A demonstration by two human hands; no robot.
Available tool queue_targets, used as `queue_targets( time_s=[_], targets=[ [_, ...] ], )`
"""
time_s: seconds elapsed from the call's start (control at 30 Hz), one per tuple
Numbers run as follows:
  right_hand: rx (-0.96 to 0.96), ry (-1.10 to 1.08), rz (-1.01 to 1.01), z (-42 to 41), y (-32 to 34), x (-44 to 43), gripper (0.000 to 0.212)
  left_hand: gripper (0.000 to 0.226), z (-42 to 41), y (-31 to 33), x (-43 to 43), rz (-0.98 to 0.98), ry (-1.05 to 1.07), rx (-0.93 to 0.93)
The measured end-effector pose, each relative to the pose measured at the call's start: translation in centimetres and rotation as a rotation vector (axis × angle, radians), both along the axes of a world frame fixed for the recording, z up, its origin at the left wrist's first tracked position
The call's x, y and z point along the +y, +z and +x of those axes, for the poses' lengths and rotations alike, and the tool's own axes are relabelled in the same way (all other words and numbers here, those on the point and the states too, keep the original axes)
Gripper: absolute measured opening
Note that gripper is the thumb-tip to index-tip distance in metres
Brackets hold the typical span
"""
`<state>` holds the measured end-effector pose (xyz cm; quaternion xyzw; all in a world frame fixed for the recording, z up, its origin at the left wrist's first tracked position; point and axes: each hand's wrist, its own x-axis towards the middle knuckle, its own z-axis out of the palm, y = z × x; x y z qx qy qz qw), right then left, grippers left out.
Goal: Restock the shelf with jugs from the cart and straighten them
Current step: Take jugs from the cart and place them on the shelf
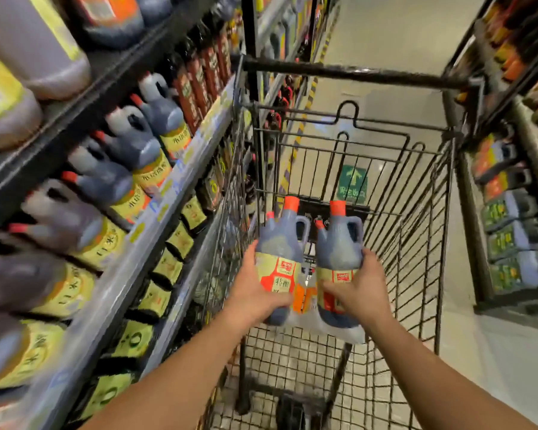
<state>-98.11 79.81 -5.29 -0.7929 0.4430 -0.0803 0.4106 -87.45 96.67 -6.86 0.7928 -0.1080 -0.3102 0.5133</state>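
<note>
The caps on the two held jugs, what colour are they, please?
Orange-red caps, clearest in the head view.

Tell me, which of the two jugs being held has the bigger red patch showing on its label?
The jug in the left hand, the left jug: more red shows there. The right hand covers much of the right jug label.

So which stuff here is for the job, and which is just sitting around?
For the job:
- left jug, held by the left hand
- right jug, held by the right hand
- cart
- left shelf with its jugs

Just around:
- green floor sign
- right shelves
- tall bottles
</note>
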Motion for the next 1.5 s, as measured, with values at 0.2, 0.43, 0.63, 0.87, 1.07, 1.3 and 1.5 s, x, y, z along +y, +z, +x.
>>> queue_targets(
  time_s=[0.2, 0.43, 0.63, 0.87, 1.07, 1.3, 1.5],
  targets=[
    [-0.227, 0.109, 0.007, -0.8, 9.4, 6.1, 0.089, 0.121, -2.6, 9.3, 6.4, -0.201, 0.087, -0.136],
    [-0.462, 0.264, -0.011, -2.0, 19.3, 13.7, 0.083, 0.113, -5.8, 19.0, 14.8, -0.406, 0.25, -0.343],
    [-0.667, 0.406, -0.054, -2.6, 26.1, 21.0, 0.079, 0.111, -8.7, 24.8, 22.5, -0.473, 0.38, -0.487],
    [-0.811, 0.693, 0.022, -1.5, 31.0, 28.7, 0.075, 0.11, -10.0, 28.8, 30.7, -0.471, 0.619, -0.636],
    [-0.812, 0.867, 0.136, 1.8, 31.3, 34.0, 0.07, 0.093, -9.9, 29.5, 36.7, -0.314, 0.869, -0.654],
    [-0.853, 1.042, 0.285, 5.5, 31.5, 39.5, 0.065, 0.116, -9.1, 27.5, 41.6, -0.17, 1.125, -0.62],
    [-0.719, 1.18, 0.223, 8.9, 29.5, 41.2, 0.088, 0.129, -7.9, 25.9, 43.2, -0.101, 1.237, -0.655]
  ],
)
